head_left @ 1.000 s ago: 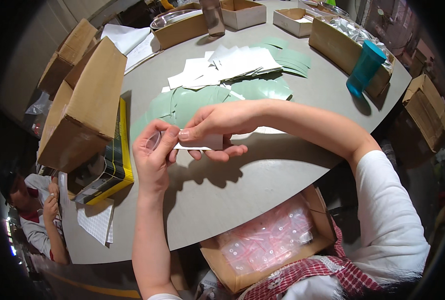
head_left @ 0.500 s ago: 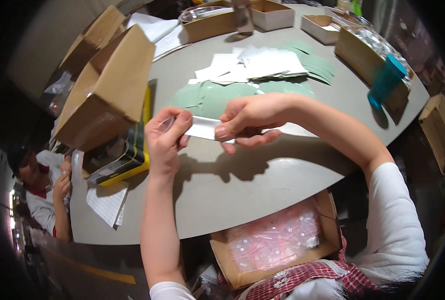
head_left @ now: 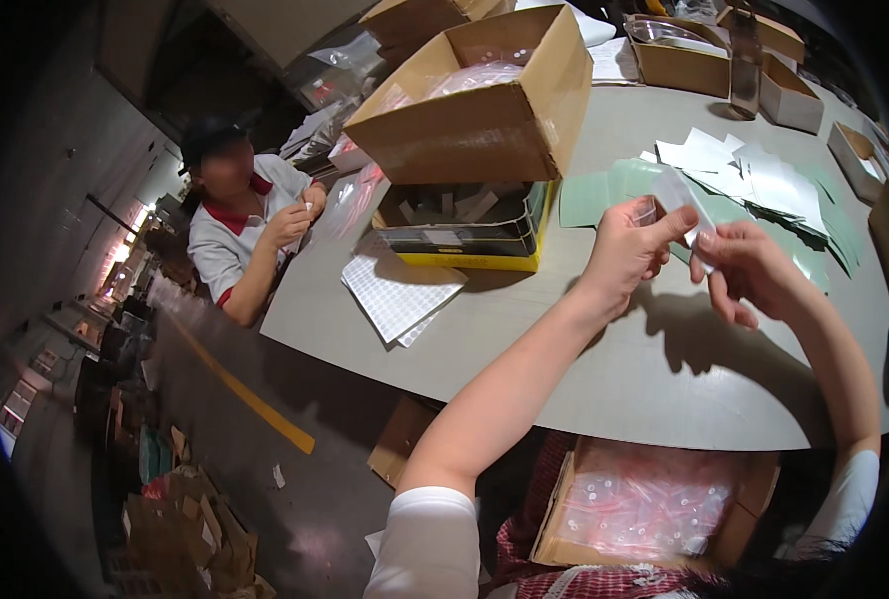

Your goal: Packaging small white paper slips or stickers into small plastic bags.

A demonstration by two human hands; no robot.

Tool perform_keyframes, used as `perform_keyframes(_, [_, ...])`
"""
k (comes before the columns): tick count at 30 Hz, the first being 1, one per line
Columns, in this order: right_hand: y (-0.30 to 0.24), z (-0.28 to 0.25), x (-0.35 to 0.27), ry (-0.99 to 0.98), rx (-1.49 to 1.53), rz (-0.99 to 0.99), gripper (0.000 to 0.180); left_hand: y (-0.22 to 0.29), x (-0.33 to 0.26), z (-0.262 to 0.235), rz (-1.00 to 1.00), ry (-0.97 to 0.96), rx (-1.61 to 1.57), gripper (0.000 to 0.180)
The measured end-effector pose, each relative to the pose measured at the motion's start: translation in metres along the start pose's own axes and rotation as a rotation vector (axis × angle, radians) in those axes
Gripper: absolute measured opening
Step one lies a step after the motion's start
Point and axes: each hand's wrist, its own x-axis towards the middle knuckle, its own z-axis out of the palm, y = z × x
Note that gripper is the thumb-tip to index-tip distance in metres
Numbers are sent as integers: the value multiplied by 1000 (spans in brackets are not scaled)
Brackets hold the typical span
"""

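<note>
Over the grey table [head_left: 524, 369], both my hands grip one narrow white strip [head_left: 672, 193] that looks partly see-through; its exact kind I cannot make out. My left hand [head_left: 622, 252] pinches one side between thumb and fingers, with a bit of clear plastic showing at its fingers. On the lower end, my right hand [head_left: 754, 262] is closed with thumb and forefinger, its other fingers loosely bent. Just beyond the hands lies a loose pile of white cards [head_left: 769, 185] on pale green sheets [head_left: 586, 200].
A cardboard box [head_left: 444, 135] of clear bags rests on a black-and-yellow box [head_left: 464, 250]. Sheets of round stickers [head_left: 400, 297] lie nearby. Another carton [head_left: 554, 514] of pinkish bags is at my lap. A bottle [head_left: 745, 70] stands far back. A co-worker [head_left: 250, 215] sits at left.
The view has swung left, so the table and hands appear farther right and the co-worker shows more fully. The strip has turned from nearly level to steep, still held by both hands.
</note>
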Motion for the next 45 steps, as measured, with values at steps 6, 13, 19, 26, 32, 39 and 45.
perform_keyframes(6, [-3,11,-4,1,-149,-18,35,3,4,-9,6,39,-110,13])
perform_keyframes(13, [-15,5,-10,199,-694,-707,32,5,2,-10,-131,-1,-343,12])
perform_keyframes(19, [-19,10,-7,82,-838,-889,37,2,3,-13,-197,-115,-452,10])
perform_keyframes(26, [-7,7,-4,192,-867,-897,43,0,2,-10,-266,-194,-470,8])
perform_keyframes(32, [-6,10,-3,207,-864,-920,44,0,2,-10,-267,-189,-485,7])
perform_keyframes(39, [-10,13,-6,215,-966,-950,46,-1,3,-11,-290,-220,-476,7])
perform_keyframes(45, [-8,11,-8,209,-980,-931,44,1,2,-9,-294,-200,-439,6])
